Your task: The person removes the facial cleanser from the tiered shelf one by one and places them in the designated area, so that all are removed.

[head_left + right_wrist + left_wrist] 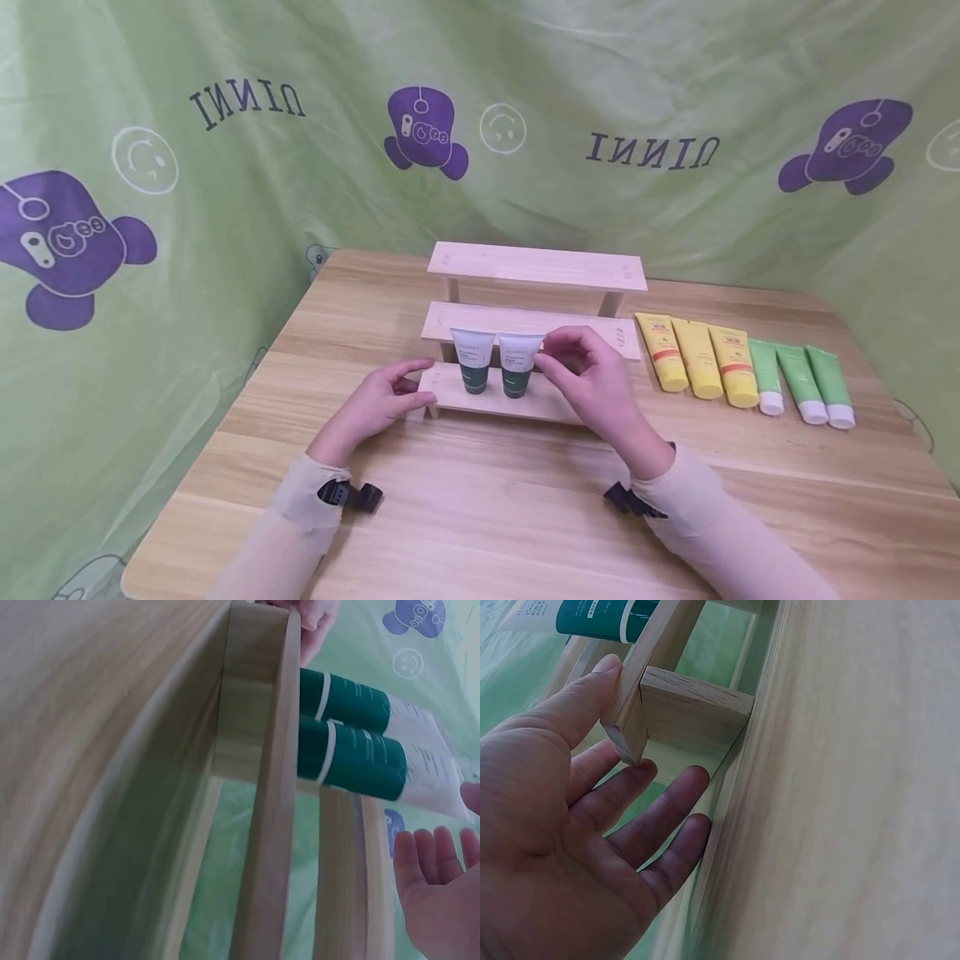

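Two small tubes with white tops and dark green lower parts stand upright, caps down, on the lowest step of a three-step wooden rack (555, 406). The left one (472, 354) is slightly apart from the right one (516, 358). My right hand (600, 379) pinches the right tube's upper right edge between thumb and index finger; its other fingers spread loosely in the right wrist view. At the left end of the lowest step, my left hand (378, 406) holds the board, thumb and fingers on opposite sides.
Right of the rack lie several tubes in a row: yellow ones (696, 358) nearer it, then green ones (802, 383) with white caps. The middle step (570, 327) and top step (536, 264) rise behind. A green printed cloth (540, 200) hangs behind the table (480, 517).
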A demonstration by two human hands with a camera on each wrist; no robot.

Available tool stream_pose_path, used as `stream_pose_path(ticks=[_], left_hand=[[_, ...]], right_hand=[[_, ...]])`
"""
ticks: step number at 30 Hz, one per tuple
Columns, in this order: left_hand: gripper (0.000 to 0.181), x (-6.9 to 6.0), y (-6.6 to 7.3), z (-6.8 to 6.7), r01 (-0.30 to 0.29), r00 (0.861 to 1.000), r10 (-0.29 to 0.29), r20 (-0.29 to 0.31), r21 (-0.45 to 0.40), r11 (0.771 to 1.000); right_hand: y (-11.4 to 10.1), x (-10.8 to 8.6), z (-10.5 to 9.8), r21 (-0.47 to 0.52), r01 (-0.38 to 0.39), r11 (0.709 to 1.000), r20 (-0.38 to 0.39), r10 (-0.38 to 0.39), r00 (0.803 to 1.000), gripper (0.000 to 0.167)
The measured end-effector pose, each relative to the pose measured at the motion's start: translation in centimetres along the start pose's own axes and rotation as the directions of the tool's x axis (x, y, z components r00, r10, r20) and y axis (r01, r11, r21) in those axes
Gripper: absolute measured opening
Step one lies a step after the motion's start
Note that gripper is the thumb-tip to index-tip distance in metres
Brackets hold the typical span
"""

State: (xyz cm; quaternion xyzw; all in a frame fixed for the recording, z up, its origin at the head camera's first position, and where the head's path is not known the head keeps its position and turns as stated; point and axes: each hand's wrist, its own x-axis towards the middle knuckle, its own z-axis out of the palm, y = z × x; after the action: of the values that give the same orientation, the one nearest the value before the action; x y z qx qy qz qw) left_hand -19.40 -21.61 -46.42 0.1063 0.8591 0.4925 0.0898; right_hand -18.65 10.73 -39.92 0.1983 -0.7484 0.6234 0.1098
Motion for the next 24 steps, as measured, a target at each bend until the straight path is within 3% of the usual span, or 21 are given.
stream_pose_path(ticks=[9,24], left_hand=[[0.063,0.0,0.0,0.0,-0.009,1.000,0.009,0.007,-0.004,1.000],[0.062,0.0,0.0,0.0,-0.028,1.000,0.027,0.005,0.004,1.000]], right_hand=[[0.4,0.3,1.1,0.092,-0.041,0.995,-0.053,0.046,0.998,0.028],[0.8,0.5,1.7,0.120,-0.035,0.992,-0.067,0.044,0.997,0.024]])
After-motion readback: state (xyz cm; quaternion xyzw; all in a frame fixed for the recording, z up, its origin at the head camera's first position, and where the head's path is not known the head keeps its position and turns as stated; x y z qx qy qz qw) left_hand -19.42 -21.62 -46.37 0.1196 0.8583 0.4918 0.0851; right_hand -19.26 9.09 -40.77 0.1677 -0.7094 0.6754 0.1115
